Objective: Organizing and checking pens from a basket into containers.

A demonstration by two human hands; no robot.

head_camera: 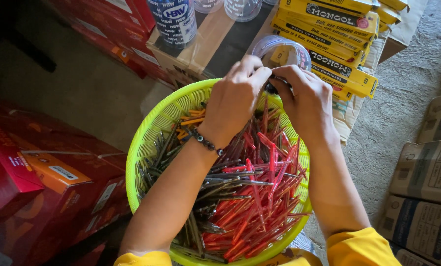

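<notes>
In the head view, both hands meet above the far rim of a lime green basket [146, 143]. The left hand [235, 101] has its fingers bent and pinched together, and the right hand [306, 98] is also curled; between their fingertips there is a small dark piece [271, 89], gripped by both, but it is too small to tell what it is. The left wrist carries a dark bead bracelet [204, 141]. Both sleeves are yellow.

The basket is full of pens [250, 192], mostly red on the right side and dark grey on the left, lying directly under the hands and forearms. Just behind the hands stands a clear plastic jar [284, 49], near the fingertips. Yellow pencil boxes [338, 29] are stacked beside it on the right. Red cartons [43, 172] lie on the left, brown cartons [427, 172] on the right.
</notes>
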